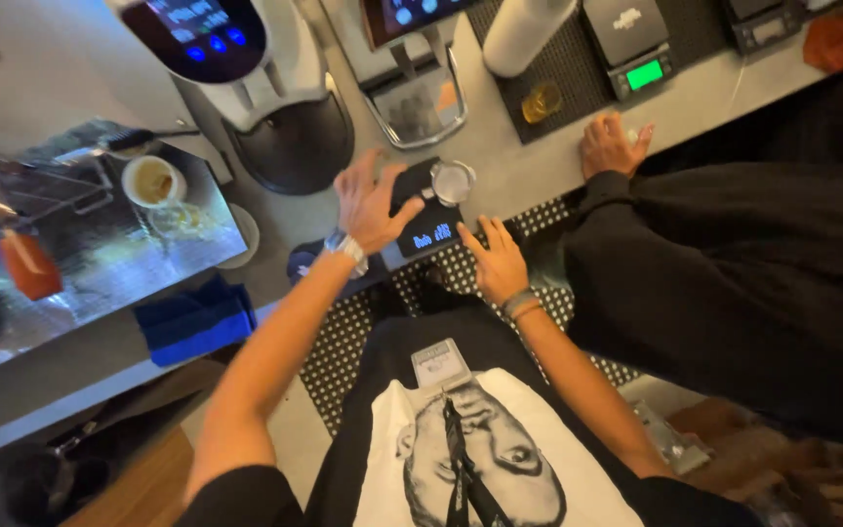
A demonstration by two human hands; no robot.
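A small black scale (429, 222) with a lit blue display lies on the grey counter, and a round metal cup (452, 182) stands on its far end. My left hand (371, 203) hovers with fingers spread over the scale's left side, a watch on its wrist. My right hand (493, 258) rests at the scale's near right corner, its fingers touching the edge. Neither hand holds anything.
Another person in black stands at the right, one hand (612, 143) flat on the counter. A coffee grinder (246, 68) and a second scale (631, 44) with a green display sit behind. A drip tray (100, 244) with a cup (153, 182) and a blue cloth (197, 320) lie left.
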